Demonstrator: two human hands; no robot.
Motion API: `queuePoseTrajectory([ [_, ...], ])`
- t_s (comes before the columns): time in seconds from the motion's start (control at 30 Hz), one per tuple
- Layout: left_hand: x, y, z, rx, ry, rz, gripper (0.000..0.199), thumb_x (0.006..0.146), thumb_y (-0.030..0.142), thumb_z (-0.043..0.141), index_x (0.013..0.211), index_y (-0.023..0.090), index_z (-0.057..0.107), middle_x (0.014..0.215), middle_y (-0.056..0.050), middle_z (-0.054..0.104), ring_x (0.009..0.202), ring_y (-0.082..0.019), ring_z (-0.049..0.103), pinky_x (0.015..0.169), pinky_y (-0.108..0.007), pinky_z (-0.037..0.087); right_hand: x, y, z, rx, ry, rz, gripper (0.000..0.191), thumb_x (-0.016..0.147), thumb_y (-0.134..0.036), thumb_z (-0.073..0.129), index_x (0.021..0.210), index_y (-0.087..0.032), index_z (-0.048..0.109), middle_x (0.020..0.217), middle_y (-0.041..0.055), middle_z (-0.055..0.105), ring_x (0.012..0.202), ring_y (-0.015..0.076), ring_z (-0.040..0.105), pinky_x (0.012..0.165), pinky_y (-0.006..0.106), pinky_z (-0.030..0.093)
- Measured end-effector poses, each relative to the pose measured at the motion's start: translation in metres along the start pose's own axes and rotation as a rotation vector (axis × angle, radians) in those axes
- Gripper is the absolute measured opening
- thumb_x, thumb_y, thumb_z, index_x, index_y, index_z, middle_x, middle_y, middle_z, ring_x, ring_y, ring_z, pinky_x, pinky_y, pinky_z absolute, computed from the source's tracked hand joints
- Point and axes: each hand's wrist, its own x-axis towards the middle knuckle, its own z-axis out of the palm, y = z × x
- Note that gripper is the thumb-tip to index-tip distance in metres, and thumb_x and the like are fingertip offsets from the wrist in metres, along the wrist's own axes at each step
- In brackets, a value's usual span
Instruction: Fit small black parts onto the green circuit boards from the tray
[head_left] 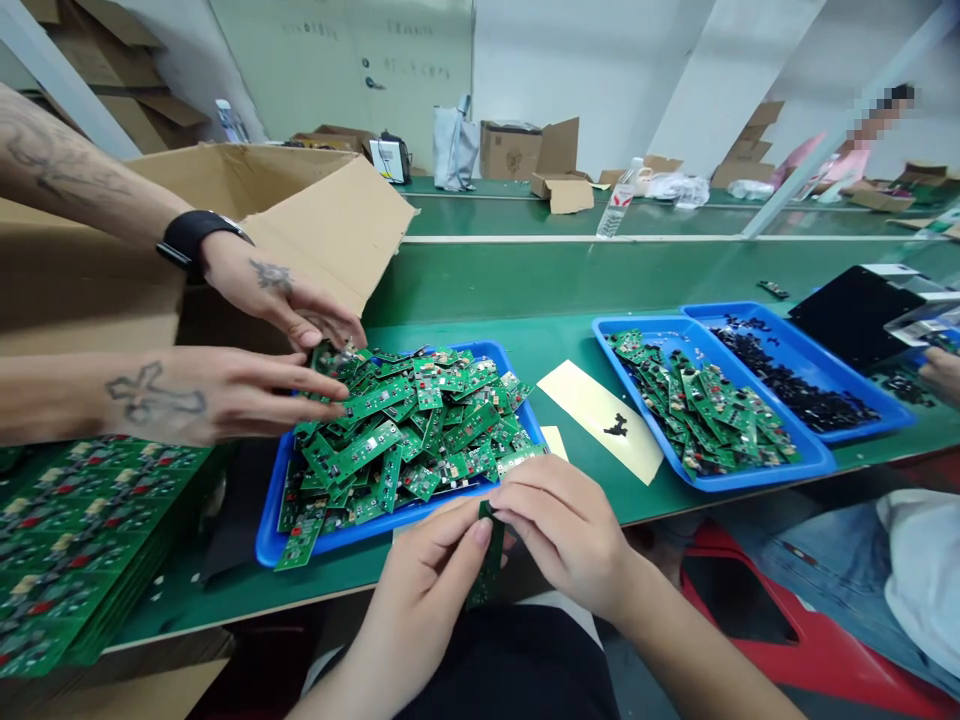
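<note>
Just past the table's front edge, my left hand [435,565] pinches a narrow green circuit board [489,570] between thumb and fingers. The board hangs downward, partly covered by my fingers. At its upper end, the fingertips of my right hand [566,515] are pressed together; whatever they hold is hidden. Straight ahead lies a blue tray [262,535] heaped with similar circuit boards [424,420]. A pale yellow paper sheet [577,395] to the right carries a few small black parts [617,426].
A co-worker's two hands [247,385] reach over the heap from the left, beside a large cardboard box [330,230]. Stacked board panels [97,540] lie front left. On the right are a tray of boards [814,465] and a tray of black parts [896,415], near another person's hand [941,372].
</note>
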Motion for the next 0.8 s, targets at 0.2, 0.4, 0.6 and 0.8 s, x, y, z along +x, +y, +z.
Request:
queuePoseTrajectory([
  [0.2,0.000,-0.014,0.001,-0.123,-0.017,-0.146,0.024,0.086,0.033,0.053,0.084,0.019,0.072,0.067,-0.001,0.066,0.066,-0.016,0.058,0.061,-0.024,0.048,-0.009,0.010,0.009,0.122,-0.030,0.111,0.013,0.091,-0.019,0.052,0.101,-0.014,0.059,0.084,0.0089,0.063,0.076,0.0184,0.061,0.068,0.032,0.054],
  [0.4,0.000,-0.010,0.006,-0.376,-0.056,-0.278,0.023,0.086,0.033,0.055,0.091,0.019,0.072,0.078,-0.003,0.070,0.067,-0.015,0.059,0.065,-0.026,0.050,-0.012,0.011,0.013,0.052,0.001,0.068,0.014,0.092,-0.012,0.048,0.090,-0.014,0.061,0.080,0.0097,0.064,0.072,0.0184,0.059,0.064,0.031,0.052],
  [0.6,0.004,-0.025,0.019,-0.581,-0.083,-0.366,0.029,0.078,0.026,0.064,0.106,0.021,0.068,0.091,-0.005,0.072,0.091,-0.021,0.065,0.077,-0.029,0.052,-0.026,0.029,0.028,-0.018,0.000,0.133,0.025,0.095,-0.020,0.042,0.079,-0.015,0.061,0.072,0.0084,0.064,0.067,0.0181,0.060,0.061,0.029,0.053],
  [0.8,-0.002,-0.044,0.021,-0.460,-0.070,-0.417,0.045,0.080,0.038,0.060,0.122,0.022,0.058,0.115,-0.010,0.066,0.097,-0.022,0.064,0.078,-0.031,0.054,-0.037,0.054,0.003,-0.131,0.085,0.382,0.031,0.095,-0.035,0.041,0.081,-0.019,0.063,0.076,0.0046,0.068,0.070,0.0160,0.065,0.063,0.026,0.054],
])
